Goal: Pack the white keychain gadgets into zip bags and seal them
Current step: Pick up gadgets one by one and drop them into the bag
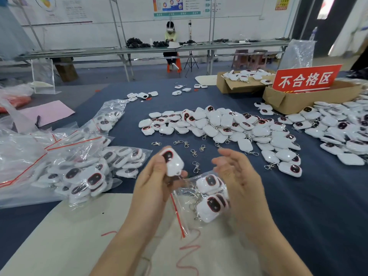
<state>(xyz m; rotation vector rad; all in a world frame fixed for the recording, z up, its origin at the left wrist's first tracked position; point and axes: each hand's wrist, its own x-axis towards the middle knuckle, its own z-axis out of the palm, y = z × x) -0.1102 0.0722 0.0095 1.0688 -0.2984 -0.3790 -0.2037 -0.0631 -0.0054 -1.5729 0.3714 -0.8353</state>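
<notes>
My left hand (153,182) grips one white gadget (172,162), dark face turned up, just above the mouth of a zip bag (186,204) that sits between my two hands. The bag already holds a few gadgets, and its red strip runs down beside my left wrist. My right hand (239,176) is wide, fingers relaxed, holding nothing, close against the bag's far side. Ahead of both hands lie loose metal clips (194,152), then a heap of gadgets (219,124) on the blue counter (318,206). Filled bags (79,172) lie left of my left hand.
</notes>
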